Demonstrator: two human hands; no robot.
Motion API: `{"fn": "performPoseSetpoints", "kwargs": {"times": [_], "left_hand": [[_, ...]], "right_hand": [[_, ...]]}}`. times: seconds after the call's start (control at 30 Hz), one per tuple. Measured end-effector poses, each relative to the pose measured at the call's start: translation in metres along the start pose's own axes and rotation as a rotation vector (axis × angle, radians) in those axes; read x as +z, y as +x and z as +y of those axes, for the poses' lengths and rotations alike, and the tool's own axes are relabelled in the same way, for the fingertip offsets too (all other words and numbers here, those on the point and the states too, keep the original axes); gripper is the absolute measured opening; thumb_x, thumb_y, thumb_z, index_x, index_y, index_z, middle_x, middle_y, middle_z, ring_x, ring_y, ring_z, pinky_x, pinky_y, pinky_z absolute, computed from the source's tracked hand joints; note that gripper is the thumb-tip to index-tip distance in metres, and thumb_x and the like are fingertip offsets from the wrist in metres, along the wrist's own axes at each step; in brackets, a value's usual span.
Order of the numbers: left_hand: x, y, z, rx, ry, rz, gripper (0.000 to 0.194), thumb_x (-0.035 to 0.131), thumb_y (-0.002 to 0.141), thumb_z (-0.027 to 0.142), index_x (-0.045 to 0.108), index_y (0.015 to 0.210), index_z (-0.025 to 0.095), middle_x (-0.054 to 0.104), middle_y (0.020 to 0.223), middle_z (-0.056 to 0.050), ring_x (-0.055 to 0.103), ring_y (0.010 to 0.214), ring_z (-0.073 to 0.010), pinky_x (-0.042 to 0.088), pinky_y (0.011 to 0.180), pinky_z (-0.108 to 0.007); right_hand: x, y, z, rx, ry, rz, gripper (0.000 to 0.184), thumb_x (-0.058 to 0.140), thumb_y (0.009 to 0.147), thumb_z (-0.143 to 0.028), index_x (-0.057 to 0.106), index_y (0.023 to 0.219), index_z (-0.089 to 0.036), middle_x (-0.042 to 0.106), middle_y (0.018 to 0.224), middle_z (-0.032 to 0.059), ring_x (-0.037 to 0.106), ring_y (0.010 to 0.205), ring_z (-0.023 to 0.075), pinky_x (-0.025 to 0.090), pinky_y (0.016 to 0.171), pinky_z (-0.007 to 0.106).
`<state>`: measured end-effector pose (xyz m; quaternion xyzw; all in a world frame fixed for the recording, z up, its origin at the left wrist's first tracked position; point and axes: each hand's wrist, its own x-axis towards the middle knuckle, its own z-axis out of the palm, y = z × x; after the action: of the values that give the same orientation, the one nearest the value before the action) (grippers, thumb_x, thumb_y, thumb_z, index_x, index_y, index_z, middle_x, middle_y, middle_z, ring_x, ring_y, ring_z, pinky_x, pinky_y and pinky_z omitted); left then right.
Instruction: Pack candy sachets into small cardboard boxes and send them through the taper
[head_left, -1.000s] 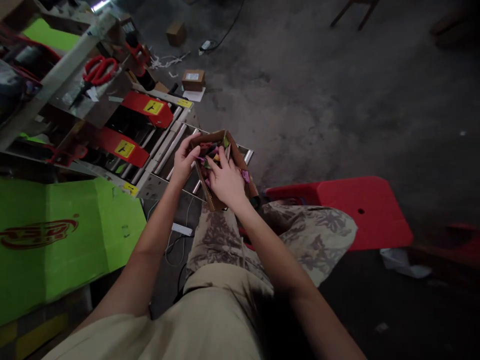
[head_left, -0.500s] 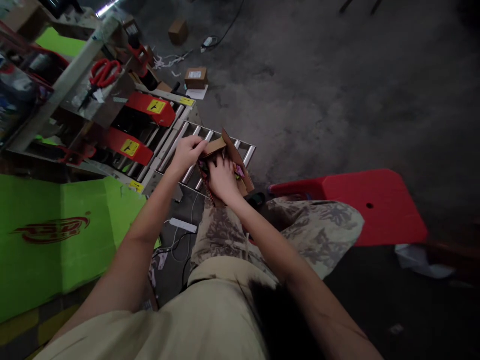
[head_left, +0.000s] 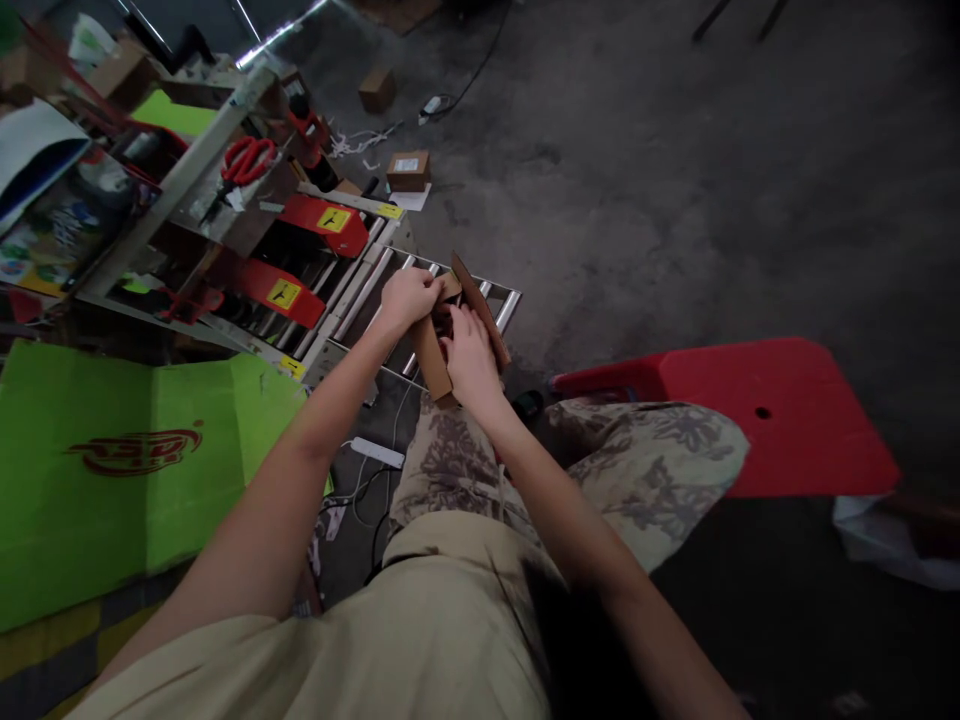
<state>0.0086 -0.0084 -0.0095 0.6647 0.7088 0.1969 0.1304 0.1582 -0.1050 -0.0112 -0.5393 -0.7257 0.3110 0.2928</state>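
A small brown cardboard box (head_left: 432,362) sits over the end of the roller conveyor (head_left: 384,275), its flaps raised. At the far left corner of the box, my left hand (head_left: 409,298) has its fingers bent over a flap and grips it. My right hand (head_left: 474,362) lies across the box opening, fingers stretched and somewhat apart, tips reaching inside. Both hands and the flaps hide most of the contents; only a dark gap shows between them.
Left stands a carton-sealing machine with red guards (head_left: 285,293) and red-handled scissors (head_left: 247,162) on top. A green carton (head_left: 180,450) is nearer me. A red stool (head_left: 780,420) stands right. A power strip (head_left: 376,453) and small boxes (head_left: 409,172) lie on the floor.
The box's near-left flap has swung up into view, and the colourful contents are now covered. My right hand has drawn slightly out and rightward. The view has shifted, moving the scene right.
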Motion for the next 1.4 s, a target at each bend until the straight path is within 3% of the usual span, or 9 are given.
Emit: {"fn": "performPoseSetpoints", "kwargs": {"times": [0.17,0.33,0.5,0.63,0.8,1.0,1.2,1.3,1.4], "left_hand": [[0.022,-0.004,-0.005,0.05,-0.065,0.172,0.028,0.056,0.089,0.036,0.058,0.067,0.019,0.065,0.078,-0.011,0.059,0.092,-0.0289,0.041,0.089,-0.04],[0.024,-0.011,0.002,0.0,0.017,0.191,0.027,0.053,0.092,0.04,0.063,0.096,0.015,0.064,0.115,-0.019,0.049,0.121,-0.0357,0.027,0.108,-0.05],[0.014,-0.016,0.019,-0.138,0.381,-0.1,0.046,0.022,0.103,0.038,0.061,0.113,0.016,0.067,0.117,-0.017,0.058,0.114,-0.0313,0.037,0.099,-0.044],[0.014,-0.018,0.018,-0.116,0.386,-0.097,0.046,0.023,0.103,0.04,0.06,0.116,0.016,0.066,0.12,-0.018,0.059,0.116,-0.0319,0.039,0.098,-0.045],[0.022,-0.009,-0.01,-0.148,0.029,0.099,0.039,0.033,0.102,0.041,0.058,0.119,0.016,0.068,0.112,-0.017,0.062,0.113,-0.0311,0.041,0.101,-0.047],[0.027,-0.026,-0.024,0.089,-0.348,0.404,0.055,0.025,0.101,0.054,0.045,0.137,0.016,0.052,0.14,-0.018,0.048,0.135,-0.0244,0.032,0.116,-0.042],[0.016,-0.12,0.015,0.53,-0.078,-0.128,0.081,0.024,0.094,0.072,0.025,0.155,0.018,0.032,0.16,-0.017,0.022,0.152,-0.0305,0.016,0.123,-0.052],[0.011,-0.144,0.024,0.571,0.112,-0.216,0.107,0.043,0.079,0.084,0.023,0.156,0.014,0.015,0.164,-0.022,0.007,0.154,-0.0392,0.012,0.123,-0.058],[0.014,-0.143,0.031,0.498,0.239,-0.197,0.103,0.055,0.081,0.072,0.025,0.155,0.007,0.017,0.163,-0.026,0.011,0.153,-0.0404,0.015,0.123,-0.056]], "right_hand": [[-0.012,0.027,0.006,0.211,0.106,-0.238,0.041,0.039,0.1,-0.024,0.045,0.139,-0.012,0.062,0.126,0.019,0.06,0.117,0.0319,0.047,0.1,0.048],[-0.003,0.033,0.007,0.188,0.039,-0.19,0.039,0.045,0.101,-0.032,0.047,0.133,-0.01,0.062,0.125,0.0204,0.061,0.115,0.0317,0.049,0.097,0.045],[0.0,0.004,-0.008,-0.067,-0.084,-0.05,0.038,0.047,0.097,-0.019,0.052,0.132,-0.006,0.047,0.143,0.0221,0.042,0.137,0.0304,0.037,0.114,0.045],[-0.027,-0.01,-0.018,-0.248,-0.137,0.155,0.048,0.043,0.099,-0.027,0.044,0.145,-0.014,0.027,0.159,0.0143,0.019,0.15,0.0306,0.025,0.122,0.053],[-0.027,-0.026,-0.013,-0.052,-0.234,0.035,0.071,0.046,0.098,-0.039,0.023,0.156,-0.007,0.037,0.152,0.0249,0.031,0.143,0.0401,0.034,0.11,0.063],[0.005,-0.053,-0.011,-0.124,-0.402,-0.128,0.075,0.048,0.098,-0.046,0.023,0.158,-0.009,0.018,0.162,0.0201,0.01,0.151,0.0389,0.016,0.115,0.069],[-0.03,-0.037,0.043,-0.127,0.414,-0.237,0.095,0.068,0.081,-0.049,0.023,0.158,-0.018,0.038,0.154,0.0171,0.033,0.145,0.0327,0.032,0.116,0.056],[-0.037,-0.038,0.077,0.04,0.868,-0.046,0.082,0.071,0.077,-0.048,0.037,0.148,-0.025,0.057,0.138,0.0122,0.054,0.129,0.0261,0.045,0.109,0.047],[-0.032,-0.044,0.097,0.25,0.929,0.103,0.068,0.075,0.072,-0.045,0.051,0.132,-0.026,0.067,0.122,0.009,0.063,0.116,0.0237,0.052,0.1,0.043]]}}
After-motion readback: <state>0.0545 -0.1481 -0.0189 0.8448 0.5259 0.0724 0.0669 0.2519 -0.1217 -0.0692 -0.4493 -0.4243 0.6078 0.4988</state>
